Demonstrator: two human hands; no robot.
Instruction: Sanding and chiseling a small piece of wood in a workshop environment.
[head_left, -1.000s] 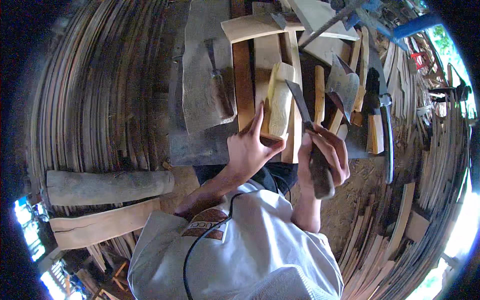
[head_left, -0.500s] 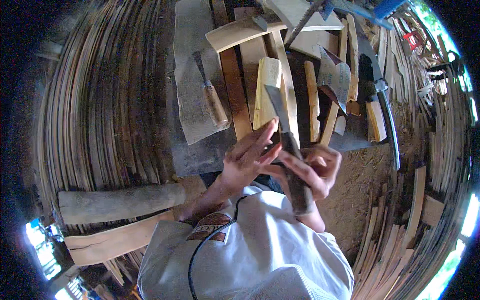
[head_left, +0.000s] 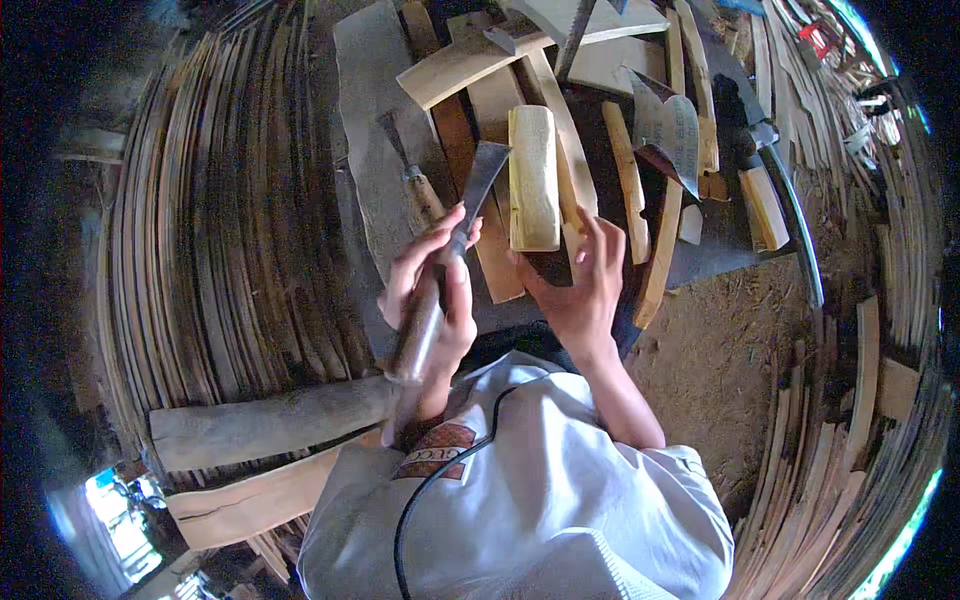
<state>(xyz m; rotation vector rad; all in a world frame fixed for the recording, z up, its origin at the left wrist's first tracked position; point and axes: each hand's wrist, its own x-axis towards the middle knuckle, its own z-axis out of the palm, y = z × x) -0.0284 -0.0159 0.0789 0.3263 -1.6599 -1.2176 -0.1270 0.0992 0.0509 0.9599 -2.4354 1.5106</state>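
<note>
My left hand [head_left: 450, 310] is wrapped round a chisel [head_left: 484, 172] with a round wooden handle; its dark flared blade points up and to the right. The blade's tip comes close to the left side of a pale wooden block [head_left: 533, 180]. My right hand [head_left: 585, 285] is open, thumb and fingers apart, just below the block's near end. Whether the thumb touches the block I cannot tell. A second chisel [head_left: 418, 190] lies on a grey board [head_left: 375, 110], its handle partly hidden behind my left hand.
Wood strips and offcuts [head_left: 625, 180] cover the dark bench [head_left: 715, 262]. A saw blade [head_left: 572, 40] stands at the far side. A curled sheet of sandpaper [head_left: 668, 135] lies among the pieces at right. Stacked planks [head_left: 230, 200] line the left.
The chisel has passed from my right hand to my left and moved left. My right hand has opened and moved toward the block, which now stands straighter in view.
</note>
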